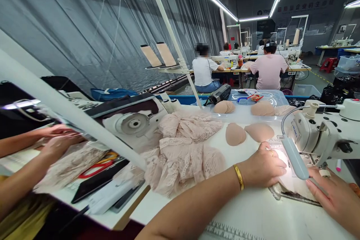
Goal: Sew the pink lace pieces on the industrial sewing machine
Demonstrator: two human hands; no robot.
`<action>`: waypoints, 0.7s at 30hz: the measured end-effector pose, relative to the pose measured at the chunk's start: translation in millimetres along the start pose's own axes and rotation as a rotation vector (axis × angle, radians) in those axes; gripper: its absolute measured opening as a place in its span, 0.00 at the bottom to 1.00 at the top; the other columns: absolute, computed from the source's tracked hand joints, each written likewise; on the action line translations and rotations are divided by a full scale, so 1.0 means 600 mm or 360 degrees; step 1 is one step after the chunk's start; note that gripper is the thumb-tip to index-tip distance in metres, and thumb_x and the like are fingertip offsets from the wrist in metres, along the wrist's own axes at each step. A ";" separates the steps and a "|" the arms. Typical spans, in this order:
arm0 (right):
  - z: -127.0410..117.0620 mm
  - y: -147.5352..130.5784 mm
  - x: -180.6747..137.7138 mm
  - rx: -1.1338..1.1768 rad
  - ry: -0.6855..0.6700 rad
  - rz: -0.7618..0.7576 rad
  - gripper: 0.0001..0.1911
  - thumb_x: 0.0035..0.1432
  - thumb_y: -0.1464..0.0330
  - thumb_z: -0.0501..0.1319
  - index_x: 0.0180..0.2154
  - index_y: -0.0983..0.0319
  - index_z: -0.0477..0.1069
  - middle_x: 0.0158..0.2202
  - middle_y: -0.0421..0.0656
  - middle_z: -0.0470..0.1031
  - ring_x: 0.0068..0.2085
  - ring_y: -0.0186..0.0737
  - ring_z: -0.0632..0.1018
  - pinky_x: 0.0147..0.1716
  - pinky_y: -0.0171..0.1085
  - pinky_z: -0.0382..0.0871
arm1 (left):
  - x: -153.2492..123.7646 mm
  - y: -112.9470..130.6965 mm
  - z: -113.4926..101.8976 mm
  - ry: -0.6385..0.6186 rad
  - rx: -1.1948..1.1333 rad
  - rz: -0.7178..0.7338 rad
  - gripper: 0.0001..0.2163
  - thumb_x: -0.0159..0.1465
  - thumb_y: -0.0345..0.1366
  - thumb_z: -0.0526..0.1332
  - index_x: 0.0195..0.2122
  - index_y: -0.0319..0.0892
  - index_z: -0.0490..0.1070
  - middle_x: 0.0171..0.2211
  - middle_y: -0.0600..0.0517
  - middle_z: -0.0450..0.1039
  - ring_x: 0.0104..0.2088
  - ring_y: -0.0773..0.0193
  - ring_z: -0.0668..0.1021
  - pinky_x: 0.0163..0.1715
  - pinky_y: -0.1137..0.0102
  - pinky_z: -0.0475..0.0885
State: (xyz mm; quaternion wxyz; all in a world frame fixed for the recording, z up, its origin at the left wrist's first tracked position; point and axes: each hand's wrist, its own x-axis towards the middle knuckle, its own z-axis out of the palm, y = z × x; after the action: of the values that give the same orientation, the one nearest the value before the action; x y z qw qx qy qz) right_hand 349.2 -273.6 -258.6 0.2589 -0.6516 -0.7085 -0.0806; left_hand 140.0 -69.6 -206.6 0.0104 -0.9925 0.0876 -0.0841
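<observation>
A pale fabric piece (291,180), washed out by the lamp, lies under the head of the white sewing machine (309,127). My left hand (263,167), with a gold bangle at the wrist, has its fingers curled onto the left side of the fabric. On the right side my right hand (332,195) grips the fabric edge, its thumb along it; the grey lamp (295,157) and machine partly hide its fingers. The needle is out of sight. Two beige bra cups, a rounded one (235,134) and a pointed one (260,132), lie just beyond my left hand.
Heaped pale lace (185,157) covers the table to the left. Stacked cups (224,107) stand farther back beside a clear plastic tray (271,97). A white pole (70,108) slants across the left, where a co-worker's hands (60,138) are at work near red-handled scissors (95,168).
</observation>
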 end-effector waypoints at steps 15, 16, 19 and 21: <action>0.003 -0.024 0.002 0.0187 -0.0285 -0.0013 0.13 0.72 0.66 0.55 0.44 0.50 0.79 0.39 0.44 0.80 0.38 0.48 0.81 0.37 0.44 0.76 | -0.013 0.047 0.020 0.0344 0.0133 0.0147 0.08 0.69 0.35 0.61 0.31 0.41 0.71 0.30 0.57 0.74 0.32 0.63 0.73 0.48 0.55 0.57; 0.005 -0.022 0.002 0.0185 -0.0269 0.0009 0.13 0.72 0.65 0.55 0.44 0.50 0.79 0.39 0.44 0.80 0.38 0.49 0.81 0.37 0.44 0.76 | -0.011 0.045 0.021 0.0334 0.0124 0.0129 0.08 0.68 0.34 0.61 0.31 0.41 0.70 0.31 0.57 0.74 0.32 0.62 0.73 0.48 0.55 0.57; 0.014 -0.019 0.004 0.0179 -0.0286 0.0091 0.14 0.73 0.65 0.53 0.41 0.50 0.78 0.38 0.44 0.79 0.40 0.50 0.81 0.38 0.46 0.76 | -0.005 0.036 0.024 0.0301 0.0105 0.0086 0.08 0.68 0.33 0.61 0.30 0.41 0.70 0.32 0.55 0.75 0.34 0.60 0.75 0.49 0.54 0.57; 0.019 -0.017 0.005 0.0163 -0.0322 0.0142 0.15 0.74 0.64 0.51 0.41 0.51 0.76 0.40 0.45 0.79 0.42 0.50 0.81 0.38 0.46 0.75 | -0.002 0.030 0.028 0.0288 0.0105 0.0059 0.09 0.69 0.34 0.59 0.30 0.40 0.71 0.33 0.53 0.76 0.35 0.59 0.76 0.50 0.52 0.57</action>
State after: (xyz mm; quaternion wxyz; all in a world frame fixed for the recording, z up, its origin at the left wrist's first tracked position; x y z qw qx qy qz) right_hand 336.5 -267.0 -264.7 0.2223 -0.6731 -0.7046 0.0333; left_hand 138.5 -87.2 -223.8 0.0366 -0.9782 0.1038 -0.1761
